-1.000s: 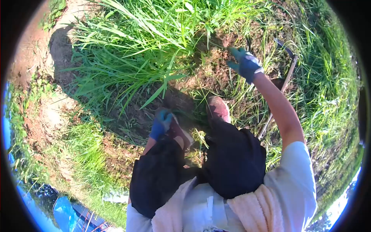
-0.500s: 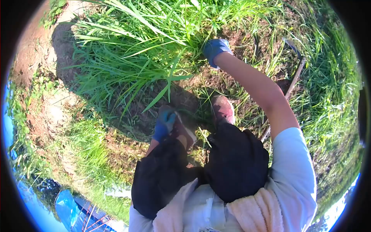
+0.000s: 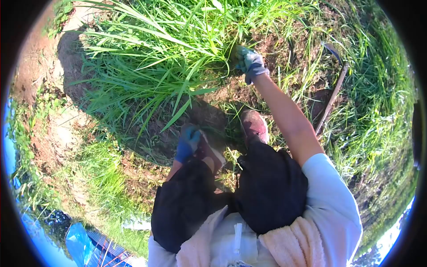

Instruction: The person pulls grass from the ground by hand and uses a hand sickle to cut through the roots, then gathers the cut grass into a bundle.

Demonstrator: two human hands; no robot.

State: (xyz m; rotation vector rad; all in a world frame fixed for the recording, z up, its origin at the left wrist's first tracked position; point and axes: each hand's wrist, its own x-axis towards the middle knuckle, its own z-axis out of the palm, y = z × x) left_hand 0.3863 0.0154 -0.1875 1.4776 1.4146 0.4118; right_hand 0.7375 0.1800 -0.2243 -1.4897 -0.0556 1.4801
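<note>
My right hand (image 3: 250,62), in a teal and grey glove, is closed low at the right edge of a tall grass clump (image 3: 178,53); what its fingers hold is too small to make out. Beside my left shoe, my left hand (image 3: 189,139) wears a blue glove and hangs in shadow. Its fingers look curled, but the shade hides whether anything is in them. A sickle (image 3: 334,95) with a long wooden handle and a curved blade lies on the ground to the right of my right arm.
My two shoes, the right one (image 3: 255,124) reddish, stand on soil below the clump. Cut grass and bare soil (image 3: 278,44) lie around them. More grass (image 3: 382,102) grows at the right. A blue sheet (image 3: 79,244) and metal poles show at the lower left.
My right hand has turned over, showing the teal side of the glove, and my right forearm has shifted left. The left hand has hardly moved.
</note>
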